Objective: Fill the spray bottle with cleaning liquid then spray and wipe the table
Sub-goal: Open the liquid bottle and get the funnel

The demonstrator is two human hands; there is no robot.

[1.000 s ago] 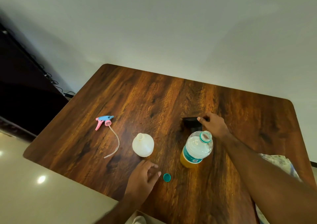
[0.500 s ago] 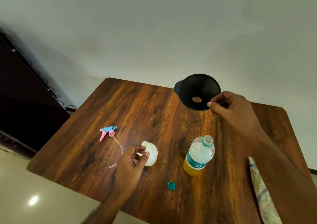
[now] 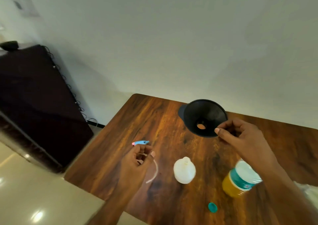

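Note:
My right hand (image 3: 240, 138) pinches the rim of a black funnel (image 3: 204, 117) and holds it in the air above the wooden table (image 3: 163, 121), its mouth tilted toward me. Below it stands the white spray bottle (image 3: 184, 170), open at the neck. To its right stands a clear plastic bottle (image 3: 240, 181) with orange liquid, uncapped, its top hidden by my right forearm. My left hand (image 3: 137, 161) hovers with loosely curled fingers over the blue and pink spray head (image 3: 141, 142) and its white tube (image 3: 154, 173), holding nothing that I can see.
A teal bottle cap (image 3: 212, 207) lies near the table's front edge. A cloth (image 3: 309, 192) shows at the right edge. A dark cabinet (image 3: 34, 104) stands left of the table, with cables along its back and pale floor in front.
My right hand lifted the funnel off the table and holds it up. My left hand moved from the cap, past the white bottle, to the spray head. The view tilted upward.

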